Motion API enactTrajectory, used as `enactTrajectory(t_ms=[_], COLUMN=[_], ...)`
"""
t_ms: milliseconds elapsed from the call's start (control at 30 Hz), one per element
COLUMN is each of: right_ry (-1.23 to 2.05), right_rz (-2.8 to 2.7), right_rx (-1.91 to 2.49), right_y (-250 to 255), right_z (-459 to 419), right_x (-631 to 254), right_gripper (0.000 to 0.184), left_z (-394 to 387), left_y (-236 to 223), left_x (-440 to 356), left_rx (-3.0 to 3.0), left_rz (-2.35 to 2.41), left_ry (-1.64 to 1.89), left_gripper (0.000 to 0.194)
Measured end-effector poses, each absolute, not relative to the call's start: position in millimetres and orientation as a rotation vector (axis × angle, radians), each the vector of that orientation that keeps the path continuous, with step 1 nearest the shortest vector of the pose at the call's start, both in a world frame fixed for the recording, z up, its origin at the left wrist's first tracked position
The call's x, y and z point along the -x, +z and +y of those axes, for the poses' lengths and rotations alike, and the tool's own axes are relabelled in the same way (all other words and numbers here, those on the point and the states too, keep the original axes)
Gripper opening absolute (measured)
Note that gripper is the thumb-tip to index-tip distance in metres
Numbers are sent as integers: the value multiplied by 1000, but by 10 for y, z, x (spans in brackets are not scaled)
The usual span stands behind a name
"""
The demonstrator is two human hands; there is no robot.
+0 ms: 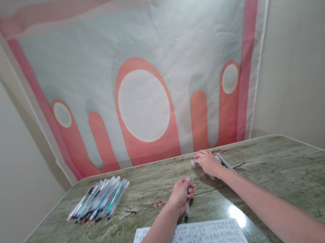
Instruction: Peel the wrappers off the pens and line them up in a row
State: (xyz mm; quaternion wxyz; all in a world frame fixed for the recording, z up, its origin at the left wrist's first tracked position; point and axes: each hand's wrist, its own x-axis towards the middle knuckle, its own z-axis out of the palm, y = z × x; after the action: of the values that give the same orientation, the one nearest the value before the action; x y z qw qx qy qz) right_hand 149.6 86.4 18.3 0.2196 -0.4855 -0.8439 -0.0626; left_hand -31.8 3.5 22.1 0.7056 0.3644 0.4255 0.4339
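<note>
My left hand [182,194] is closed around a pen [187,212], just beyond the top edge of a handwritten sheet of paper [206,240]. The pen's dark end points down toward the paper. Farther back on the right, my right hand [209,164] reaches over a few pens [225,163], its fingers extended to the left and slightly bent. Past its fingertips shows the pale end of another pen [193,164]. The palm and thumb hide part of these pens, and contact with them is hard to make out.
A large pile of clear-barrelled pens [100,199], some with blue or teal, lies on the left of the green wood-patterned table [147,181]. Behind the table's far edge hangs a pink and grey printed backdrop [151,148]. Plain walls stand at both sides.
</note>
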Motion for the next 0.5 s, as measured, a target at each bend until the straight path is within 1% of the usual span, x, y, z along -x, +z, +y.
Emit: enactTrajectory(t_ms=[200,367,500], right_ry=[-154,-106,-111], right_rz=[-2405,-2409,-2401], right_rx=[1303,1298,1282], right_y=[184,145,134], right_z=[826,844,859], right_x=[-1456,-1453,-1466], right_gripper=[41,41,39], left_z=[59,47,28], left_y=[185,211,247], left_x=[321,314,312], left_rx=[-827,-822,-817], left_rz=[947,958,963], left_ry=[964,959,958], left_gripper=[23,24,20])
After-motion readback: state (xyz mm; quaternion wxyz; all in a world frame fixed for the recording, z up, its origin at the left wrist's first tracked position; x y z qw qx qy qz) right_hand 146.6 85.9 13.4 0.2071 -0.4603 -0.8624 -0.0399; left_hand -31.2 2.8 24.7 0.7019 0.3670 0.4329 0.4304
